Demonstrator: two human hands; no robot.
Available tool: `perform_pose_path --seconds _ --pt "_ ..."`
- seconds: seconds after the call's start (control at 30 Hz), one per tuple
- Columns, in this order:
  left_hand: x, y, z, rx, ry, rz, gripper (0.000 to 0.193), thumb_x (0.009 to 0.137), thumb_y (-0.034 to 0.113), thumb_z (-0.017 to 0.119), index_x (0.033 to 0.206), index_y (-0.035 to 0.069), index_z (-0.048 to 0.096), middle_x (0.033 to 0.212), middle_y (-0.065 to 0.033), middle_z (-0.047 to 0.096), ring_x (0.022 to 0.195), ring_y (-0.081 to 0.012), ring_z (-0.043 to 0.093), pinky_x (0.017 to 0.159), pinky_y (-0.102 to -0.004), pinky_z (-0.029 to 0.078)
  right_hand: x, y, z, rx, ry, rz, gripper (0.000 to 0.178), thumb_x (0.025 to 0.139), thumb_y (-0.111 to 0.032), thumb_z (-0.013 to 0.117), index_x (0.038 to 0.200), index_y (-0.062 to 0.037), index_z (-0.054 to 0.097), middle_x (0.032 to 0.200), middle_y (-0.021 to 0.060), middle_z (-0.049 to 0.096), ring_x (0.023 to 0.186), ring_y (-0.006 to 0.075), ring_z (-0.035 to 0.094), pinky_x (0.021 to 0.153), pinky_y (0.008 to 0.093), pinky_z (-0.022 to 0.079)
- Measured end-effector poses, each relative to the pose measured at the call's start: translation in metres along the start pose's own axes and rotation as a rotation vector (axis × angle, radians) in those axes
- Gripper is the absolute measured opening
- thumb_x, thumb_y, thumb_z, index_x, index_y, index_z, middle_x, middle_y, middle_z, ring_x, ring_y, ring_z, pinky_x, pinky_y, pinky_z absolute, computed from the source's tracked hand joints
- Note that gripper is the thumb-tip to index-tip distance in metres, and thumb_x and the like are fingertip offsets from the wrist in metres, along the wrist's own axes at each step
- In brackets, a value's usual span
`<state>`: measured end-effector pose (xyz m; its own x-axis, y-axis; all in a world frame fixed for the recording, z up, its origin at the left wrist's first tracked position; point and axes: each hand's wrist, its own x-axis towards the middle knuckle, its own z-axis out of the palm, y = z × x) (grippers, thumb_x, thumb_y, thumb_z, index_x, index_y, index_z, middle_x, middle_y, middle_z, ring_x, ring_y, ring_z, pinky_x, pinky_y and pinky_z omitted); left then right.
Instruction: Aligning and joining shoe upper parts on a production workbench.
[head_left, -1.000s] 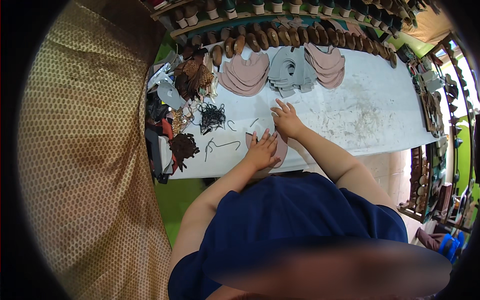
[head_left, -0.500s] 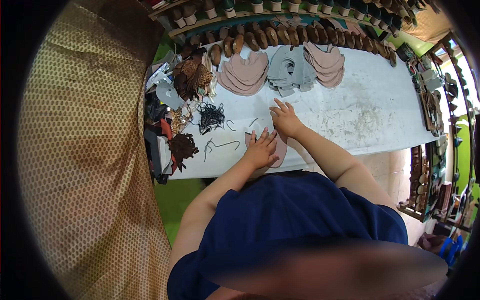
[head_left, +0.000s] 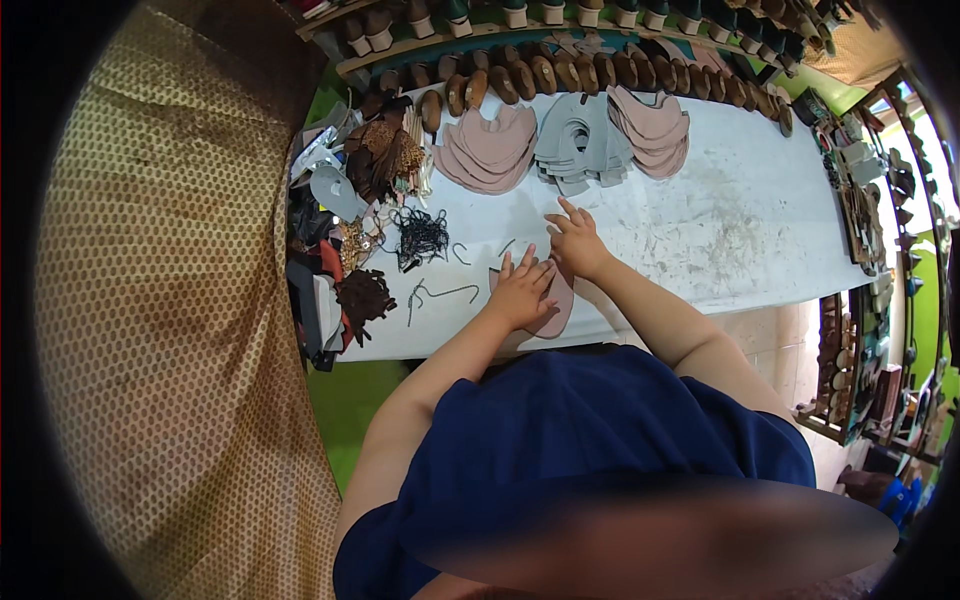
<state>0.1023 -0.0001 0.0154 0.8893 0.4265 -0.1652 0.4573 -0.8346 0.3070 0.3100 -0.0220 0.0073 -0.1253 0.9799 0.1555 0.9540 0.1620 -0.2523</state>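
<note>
A pink, curved flat piece [head_left: 563,306], shaped like a shoe upper, lies on the white-covered table near its front edge. My left hand [head_left: 521,292] rests flat on it with fingers spread, hiding much of its left part. At its far end is my right hand [head_left: 578,247], its index finger stretched forward and the other fingers partly bent. Whether anything small sits under the right fingertips is hidden. Just left of the hands are a short dark strip [head_left: 508,247], a small curved strip [head_left: 460,253] and longer thin dark cords [head_left: 447,293].
Stacked pink pieces [head_left: 487,150], grey pieces [head_left: 582,150] and more pink pieces [head_left: 655,140] lie farther back, before a row of brown shoe lasts [head_left: 543,74]. Black tangled cords [head_left: 421,236], dark brown strips [head_left: 365,294] and mixed scraps crowd the left. A patterned curtain [head_left: 190,300] hangs there.
My right hand has shifted slightly right and nearer, its fingers bunched a little more. The left hand stays on the pink piece, moving only slightly.
</note>
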Motion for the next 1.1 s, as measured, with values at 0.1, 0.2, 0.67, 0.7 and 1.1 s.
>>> perform_pose_path --seconds 0.1,0.2,0.67,0.7,1.1 --pt "-0.002 0.0 0.001 0.011 0.008 0.01 0.077 0.09 0.051 0.058 0.153 0.015 0.034 0.16 -0.0018 0.029 0.152 -0.0331 0.01 0.117 -0.0642 0.004 0.001 0.002 0.001 0.028 -0.012 0.033 0.028 0.073 -0.02 0.073 0.098 -0.0068 0.074 0.14 0.0067 0.053 0.147 0.0364 0.024 0.113 0.0591 0.026" --pt "0.0 0.0 0.0 0.017 0.0 0.003 0.078 0.089 0.052 0.058 0.154 0.015 0.033 0.162 -0.0011 0.026 0.152 -0.0332 0.01 0.117 -0.0641 0.004 0.001 0.003 0.004 0.045 -0.014 0.057 0.023 0.073 -0.02 0.074 0.093 -0.0087 0.075 0.14 0.0063 0.053 0.147 0.0366 0.024 0.113 0.0592 0.026" --pt "0.0 -0.008 0.0 0.001 -0.105 -0.038 0.079 0.09 0.055 0.055 0.155 0.016 0.03 0.163 -0.0011 0.023 0.152 -0.0358 0.009 0.117 -0.0628 0.004 0.016 0.007 0.019 0.241 -0.066 0.58 0.014 0.071 -0.021 0.076 0.085 -0.0205 0.073 0.143 0.0098 0.051 0.144 0.0399 0.028 0.111 0.0564 0.03" --pt "-0.002 -0.013 0.005 -0.024 -0.047 -0.023 0.08 0.091 0.054 0.055 0.155 0.016 0.029 0.164 -0.0023 0.021 0.152 -0.0365 0.008 0.117 -0.0624 0.004 0.015 0.016 0.028 0.319 -0.024 0.555 0.014 0.074 -0.021 0.074 0.087 -0.0193 0.073 0.145 0.0092 0.05 0.143 0.0406 0.03 0.11 0.0569 0.031" --pt "-0.096 -0.078 0.004 0.043 0.223 -0.294 0.086 0.088 0.046 0.061 0.157 0.015 0.021 0.166 -0.0152 0.006 0.152 -0.0415 0.004 0.116 -0.0642 0.006 -0.059 -0.016 0.018 -0.069 -0.175 -0.039 0.076 0.089 -0.052 0.057 0.153 -0.017 0.036 0.16 0.002 0.031 0.152 0.029 0.014 0.112 0.0727 0.003"
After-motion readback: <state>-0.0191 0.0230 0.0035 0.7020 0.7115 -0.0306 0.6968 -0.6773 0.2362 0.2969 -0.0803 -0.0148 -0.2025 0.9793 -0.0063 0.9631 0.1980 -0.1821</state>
